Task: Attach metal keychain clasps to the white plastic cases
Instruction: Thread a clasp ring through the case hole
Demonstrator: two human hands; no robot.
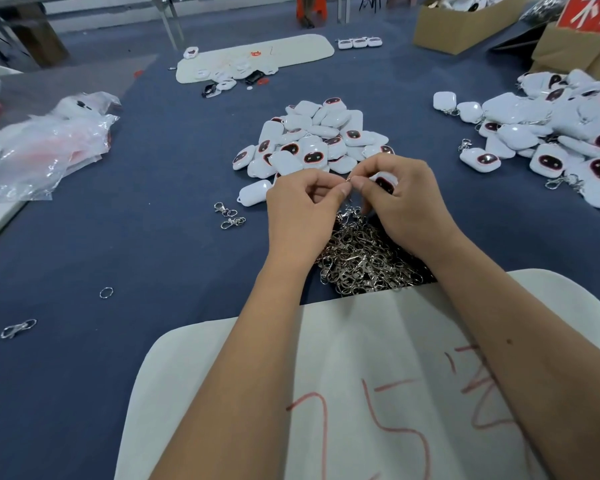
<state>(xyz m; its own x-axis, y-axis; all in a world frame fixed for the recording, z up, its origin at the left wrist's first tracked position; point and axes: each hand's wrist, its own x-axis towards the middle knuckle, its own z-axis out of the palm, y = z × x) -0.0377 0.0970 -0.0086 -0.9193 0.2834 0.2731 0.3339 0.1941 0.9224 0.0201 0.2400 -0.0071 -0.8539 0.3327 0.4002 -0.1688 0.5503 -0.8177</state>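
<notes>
Pinching one small clasp ring [349, 180] between them above the clasp heap [364, 258] at the worktop's near edge, left hand [302, 206] and right hand [402, 199] seem to be prying it open, next needing a case from the pile of white cases [312, 140] just beyond.

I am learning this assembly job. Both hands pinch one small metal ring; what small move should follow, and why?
Probably thread it onto a case. The left hand and right hand pinch the small metal ring together, and a white plastic case with a dark oval face sits in the right hand.
</notes>
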